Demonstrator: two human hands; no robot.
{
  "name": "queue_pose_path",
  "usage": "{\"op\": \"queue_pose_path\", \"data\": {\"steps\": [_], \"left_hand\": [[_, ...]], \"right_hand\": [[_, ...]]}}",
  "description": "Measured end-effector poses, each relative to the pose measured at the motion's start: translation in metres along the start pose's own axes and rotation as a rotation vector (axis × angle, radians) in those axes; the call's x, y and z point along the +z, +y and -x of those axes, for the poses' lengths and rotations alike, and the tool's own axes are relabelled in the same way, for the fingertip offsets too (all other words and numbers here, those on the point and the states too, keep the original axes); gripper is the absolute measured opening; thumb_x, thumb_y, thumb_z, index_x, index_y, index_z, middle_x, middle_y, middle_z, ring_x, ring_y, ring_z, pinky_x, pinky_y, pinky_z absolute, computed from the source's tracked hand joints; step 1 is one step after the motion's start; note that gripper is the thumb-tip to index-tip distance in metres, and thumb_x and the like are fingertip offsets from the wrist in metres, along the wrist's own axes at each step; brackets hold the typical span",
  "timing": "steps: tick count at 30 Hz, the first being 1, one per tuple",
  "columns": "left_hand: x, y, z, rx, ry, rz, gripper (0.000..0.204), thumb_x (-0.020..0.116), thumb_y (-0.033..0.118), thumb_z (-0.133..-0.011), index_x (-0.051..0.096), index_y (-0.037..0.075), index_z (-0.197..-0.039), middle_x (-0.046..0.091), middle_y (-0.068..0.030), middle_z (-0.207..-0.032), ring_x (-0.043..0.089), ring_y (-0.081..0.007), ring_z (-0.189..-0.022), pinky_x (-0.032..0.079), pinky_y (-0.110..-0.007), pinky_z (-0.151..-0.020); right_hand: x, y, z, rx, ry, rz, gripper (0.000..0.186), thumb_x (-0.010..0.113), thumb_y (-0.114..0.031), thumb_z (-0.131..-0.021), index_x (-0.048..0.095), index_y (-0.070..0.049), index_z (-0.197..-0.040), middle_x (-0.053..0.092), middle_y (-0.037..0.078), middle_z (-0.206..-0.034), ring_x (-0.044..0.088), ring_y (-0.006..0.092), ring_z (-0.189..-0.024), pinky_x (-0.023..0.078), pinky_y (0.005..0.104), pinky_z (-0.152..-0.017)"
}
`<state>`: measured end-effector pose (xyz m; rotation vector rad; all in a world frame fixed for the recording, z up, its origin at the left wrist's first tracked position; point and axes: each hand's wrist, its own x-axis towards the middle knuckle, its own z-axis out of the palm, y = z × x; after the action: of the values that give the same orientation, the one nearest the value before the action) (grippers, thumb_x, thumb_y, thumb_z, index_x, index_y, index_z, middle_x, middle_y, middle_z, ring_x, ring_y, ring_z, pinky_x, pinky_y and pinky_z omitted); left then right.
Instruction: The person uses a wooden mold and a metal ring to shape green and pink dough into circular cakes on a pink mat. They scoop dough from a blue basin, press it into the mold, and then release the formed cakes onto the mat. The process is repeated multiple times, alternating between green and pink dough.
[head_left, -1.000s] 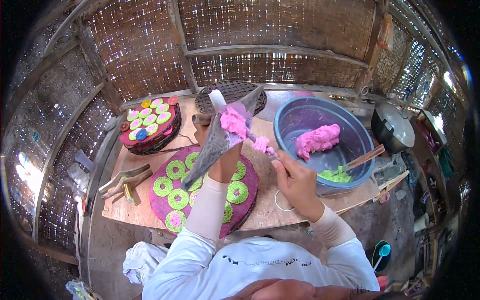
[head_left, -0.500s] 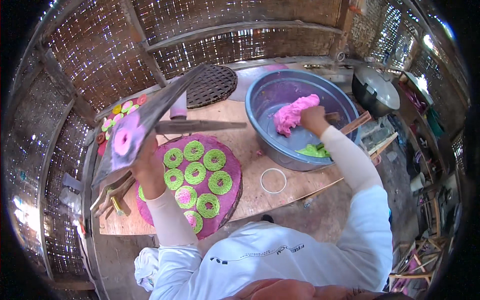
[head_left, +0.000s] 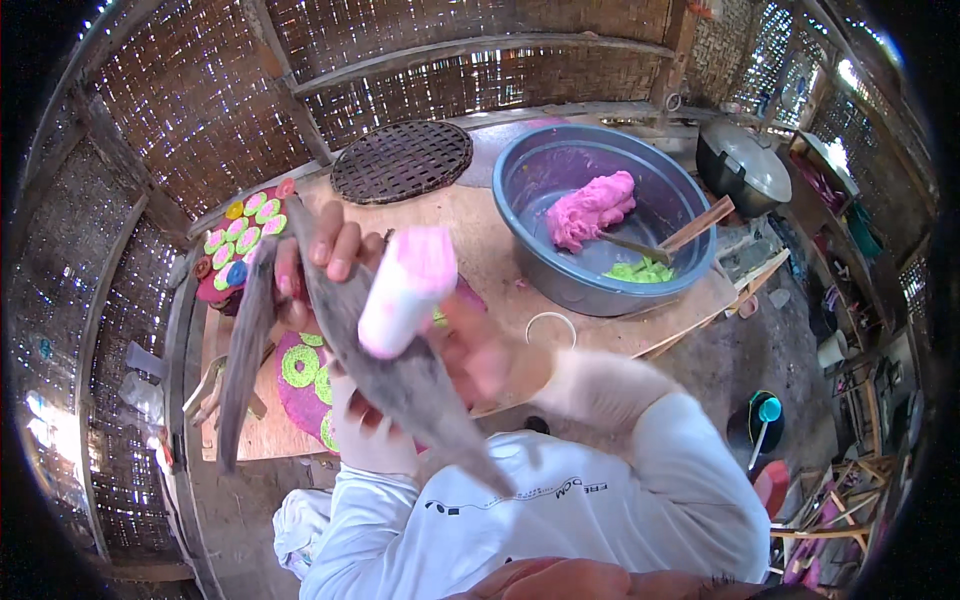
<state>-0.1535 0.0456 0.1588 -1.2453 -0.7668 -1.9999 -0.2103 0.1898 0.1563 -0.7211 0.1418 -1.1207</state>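
Trainee: State the condition of the left hand.

Technician: The left hand (head_left: pixel 338 250) is left of centre in the frame. Its fingers curl around a grey wooden press (head_left: pixel 400 390), whose two long, tapered arms slant downward. A white tube (head_left: pixel 388 315), with pink at its upper end, sits tilted against the press near the middle of the frame.

Trainee: And the right hand?

Technician: The right hand (head_left: pixel 480 350) is blurred, just beside the tube on its lower right. Whether its fingers grip anything cannot be told.

Trainee: Locate the material.

Technician: Pink dough (head_left: pixel 590 208) lies in a blue tub (head_left: pixel 570 290), right of centre. Green dough (head_left: pixel 638 272) lies near it, in the tub's lower right. Bright green rings (head_left: pixel 299 366) rest on a magenta sheet (head_left: pixel 290 400) at lower left, partly hidden by the press.
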Motion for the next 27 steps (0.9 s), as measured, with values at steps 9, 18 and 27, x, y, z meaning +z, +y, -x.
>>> {"op": "queue_pose_path", "data": {"steps": [9, 18, 27], "left_hand": [[0.026, 0.090, 0.062, -0.355, 0.790, -1.289, 0.022, 0.061, 0.008, -0.074, 0.055, 0.009, -0.096, 0.054, -0.0037, -0.087, 0.053, -0.0179, -0.081, 0.040, -0.035, -0.087], [0.108, 0.096, 0.069, -0.733, 0.050, -2.046, 0.039, 0.072, 0.030, -0.066, 0.057, 0.010, -0.095, 0.060, -0.0068, -0.085, 0.057, -0.0251, -0.081, 0.044, -0.035, -0.073], [0.115, 0.097, 0.098, -0.998, 0.244, -1.790, 0.043, 0.071, 0.037, -0.061, 0.062, 0.010, -0.095, 0.061, -0.0123, -0.089, 0.058, -0.0307, -0.085, 0.045, -0.040, -0.071]], "right_hand": [[0.009, 0.021, 0.039, -0.170, 0.344, 0.039, 0.054, 0.037, -0.058, -0.085, 0.049, -0.013, -0.113, 0.052, 0.005, -0.074, 0.039, 0.0131, -0.054, 0.035, 0.0258, -0.044], [0.030, 0.014, -0.007, -0.378, 0.561, 1.452, 0.060, 0.054, -0.027, -0.084, 0.026, 0.000, -0.130, 0.053, 0.016, -0.098, 0.054, 0.0209, -0.082, 0.046, 0.0343, -0.071], [0.042, 0.026, -0.032, -0.142, 0.288, 1.972, 0.076, 0.062, -0.034, -0.077, 0.024, 0.002, -0.131, 0.042, 0.025, -0.124, 0.045, 0.0378, -0.112, 0.040, 0.0393, -0.090]]}}
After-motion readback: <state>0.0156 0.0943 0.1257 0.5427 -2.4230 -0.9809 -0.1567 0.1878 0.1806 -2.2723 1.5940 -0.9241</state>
